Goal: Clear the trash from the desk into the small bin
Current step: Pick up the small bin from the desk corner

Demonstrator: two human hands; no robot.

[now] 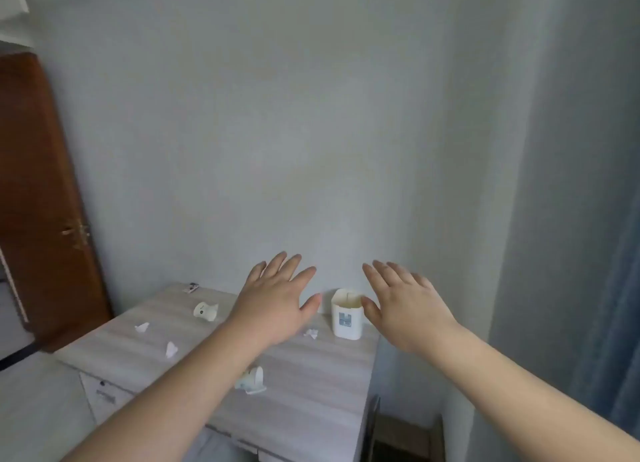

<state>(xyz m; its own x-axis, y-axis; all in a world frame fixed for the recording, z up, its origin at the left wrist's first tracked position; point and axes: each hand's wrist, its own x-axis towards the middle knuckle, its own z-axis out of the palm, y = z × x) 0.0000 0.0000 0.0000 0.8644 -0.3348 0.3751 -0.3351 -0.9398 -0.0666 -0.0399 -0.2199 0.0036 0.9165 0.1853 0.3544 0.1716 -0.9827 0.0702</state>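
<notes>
A small white bin (346, 318) with a blue-grey label stands upright at the desk's back right. Both my hands hover above the light wood-grain desk (311, 392), palms down, fingers spread, holding nothing. My left hand (277, 300) is just left of the bin; my right hand (407, 305) is just right of it, thumb near its rim. White trash lies scattered: a crumpled cup (205, 311) at the back, two paper scraps (142, 327) (171, 349) on the left, a small scrap (311, 333) beside the bin, and a crumpled cup-like piece (252, 380) partly under my left forearm.
A small dark-and-white item (191, 287) lies at the desk's back edge against the grey wall. A brown wooden door (45, 202) stands on the left. Blue-grey curtains (588, 253) hang on the right. The desk has a drawer front (104, 396) at lower left.
</notes>
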